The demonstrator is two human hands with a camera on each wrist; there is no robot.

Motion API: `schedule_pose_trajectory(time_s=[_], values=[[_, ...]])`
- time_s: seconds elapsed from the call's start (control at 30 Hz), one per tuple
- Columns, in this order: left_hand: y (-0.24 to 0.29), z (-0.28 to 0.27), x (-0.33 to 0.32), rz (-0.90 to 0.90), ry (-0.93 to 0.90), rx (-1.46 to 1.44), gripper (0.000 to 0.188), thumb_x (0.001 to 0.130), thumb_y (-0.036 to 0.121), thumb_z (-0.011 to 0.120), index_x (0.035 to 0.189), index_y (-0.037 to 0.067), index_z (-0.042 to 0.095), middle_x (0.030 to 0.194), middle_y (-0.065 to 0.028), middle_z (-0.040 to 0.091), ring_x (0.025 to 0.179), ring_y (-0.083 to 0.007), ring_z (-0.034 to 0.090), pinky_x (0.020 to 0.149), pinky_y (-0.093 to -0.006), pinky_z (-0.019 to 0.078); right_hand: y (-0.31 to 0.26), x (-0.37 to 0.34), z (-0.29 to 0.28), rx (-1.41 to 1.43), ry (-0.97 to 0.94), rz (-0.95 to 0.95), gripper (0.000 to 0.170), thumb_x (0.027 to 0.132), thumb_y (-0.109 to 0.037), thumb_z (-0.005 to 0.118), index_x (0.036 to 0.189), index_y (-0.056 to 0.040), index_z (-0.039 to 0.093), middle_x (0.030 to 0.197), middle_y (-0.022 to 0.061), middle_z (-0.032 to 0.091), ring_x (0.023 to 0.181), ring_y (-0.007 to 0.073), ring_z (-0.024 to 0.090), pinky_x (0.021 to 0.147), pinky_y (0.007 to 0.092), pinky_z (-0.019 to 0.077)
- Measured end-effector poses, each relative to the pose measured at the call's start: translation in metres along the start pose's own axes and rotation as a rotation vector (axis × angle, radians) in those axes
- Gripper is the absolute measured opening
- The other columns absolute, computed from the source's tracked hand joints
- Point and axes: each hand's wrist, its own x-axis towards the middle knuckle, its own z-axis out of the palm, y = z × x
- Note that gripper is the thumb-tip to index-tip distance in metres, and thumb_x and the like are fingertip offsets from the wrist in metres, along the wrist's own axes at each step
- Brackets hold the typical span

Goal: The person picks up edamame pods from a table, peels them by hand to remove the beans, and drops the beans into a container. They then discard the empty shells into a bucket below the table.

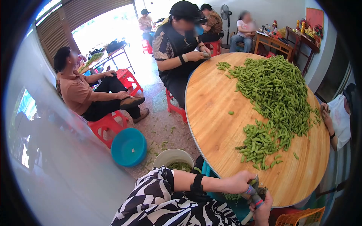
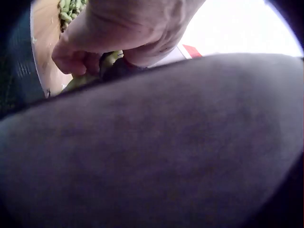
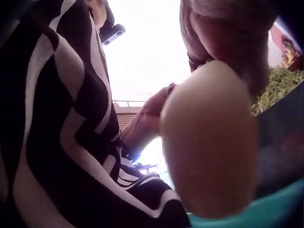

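Over the round table's near edge, my left hand [image 1: 238, 182] pinches a green pod [image 1: 253, 182]; the left wrist view shows this hand [image 2: 137, 28] with green [image 2: 110, 59] at its fingers. My right hand [image 1: 264, 209] is close beside it, curled round a pale, rod-like handle [image 1: 247, 217], with coloured wrapping on the fingers. In the right wrist view the handle's rounded end [image 3: 209, 142] looms large below the right hand [image 3: 228, 33], and the left hand [image 3: 153, 110] is behind. The handle's far end is hidden. A big heap of green pods [image 1: 275, 90] lies on the table [image 1: 211, 113].
A whitish bucket [image 1: 161, 158] with green bits and a blue basin [image 1: 129, 147] stand on the floor at left. Below the hands is a teal container [image 1: 215, 196]; an orange basket [image 1: 301, 217] is at right. People sit around the table and on red stools [image 1: 101, 126].
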Motion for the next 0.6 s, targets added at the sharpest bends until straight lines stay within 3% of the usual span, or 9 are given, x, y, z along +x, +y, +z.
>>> schedule_pose_trajectory(time_s=[0.07, 0.1, 0.17, 0.23, 0.43, 0.6], values=[[-0.002, -0.003, 0.003, 0.047, 0.045, 0.025, 0.012, 0.079, 0.005, 0.067, 0.086, 0.002, 0.058, 0.077, -0.0008, 0.062, 0.070, -0.0073, 0.056, 0.059, -0.0244, 0.0457, 0.010, 0.000, -0.007, 0.248, -0.081, 0.054, 0.034, 0.094, -0.023, 0.048, 0.123, -0.0057, 0.046, 0.071, 0.0053, 0.055, 0.048, 0.0092, 0.047, 0.038, 0.0222, 0.0382], [0.005, -0.001, 0.001, 0.089, 0.097, 0.044, 0.012, 0.079, 0.005, 0.067, 0.087, 0.002, 0.058, 0.078, -0.0010, 0.062, 0.071, -0.0078, 0.057, 0.060, -0.0247, 0.0465, 0.008, 0.000, -0.005, 0.406, -0.090, 0.130, 0.034, 0.096, -0.028, 0.042, 0.123, -0.0071, 0.046, 0.072, 0.0045, 0.052, 0.048, 0.0099, 0.045, 0.037, 0.0219, 0.0367], [0.022, -0.001, -0.002, -0.026, 0.074, -0.257, 0.013, 0.080, 0.005, 0.067, 0.090, 0.002, 0.059, 0.082, -0.0022, 0.063, 0.075, -0.0096, 0.060, 0.065, -0.0257, 0.0489, -0.002, -0.001, 0.004, 0.579, -0.032, 0.144, 0.041, 0.097, -0.036, 0.040, 0.127, -0.0085, 0.045, 0.076, 0.0074, 0.053, 0.053, 0.0115, 0.048, 0.040, 0.0221, 0.0374], [0.011, -0.003, 0.004, 0.089, 0.149, -0.177, 0.019, 0.079, 0.001, 0.068, 0.095, 0.002, 0.059, 0.088, -0.0044, 0.064, 0.080, -0.0121, 0.061, 0.070, -0.0274, 0.0511, -0.001, 0.003, -0.004, 0.467, -0.129, 0.040, 0.040, 0.098, -0.033, 0.038, 0.127, -0.0060, 0.045, 0.075, 0.0079, 0.053, 0.055, 0.0113, 0.048, 0.043, 0.0212, 0.0369], [0.023, 0.003, 0.004, -0.071, 0.167, -0.230, 0.027, 0.075, -0.009, 0.067, 0.099, 0.002, 0.058, 0.096, -0.0067, 0.064, 0.088, -0.0152, 0.062, 0.078, -0.0286, 0.0519, -0.001, -0.001, 0.000, 0.277, -0.206, -0.074, 0.039, 0.100, -0.019, 0.034, 0.135, -0.0039, 0.037, 0.069, 0.0035, 0.052, 0.051, 0.0069, 0.044, 0.046, 0.0187, 0.0369], [0.017, 0.006, 0.007, -0.026, 0.267, -0.161, 0.035, 0.074, -0.011, 0.067, 0.105, 0.003, 0.055, 0.090, -0.0047, 0.062, 0.086, -0.0143, 0.062, 0.078, -0.0276, 0.0522, 0.000, -0.006, -0.002, 0.381, -0.238, -0.066, 0.041, 0.099, -0.017, 0.035, 0.138, -0.0051, 0.034, 0.067, 0.0027, 0.051, 0.050, 0.0063, 0.044, 0.046, 0.0182, 0.0364]])
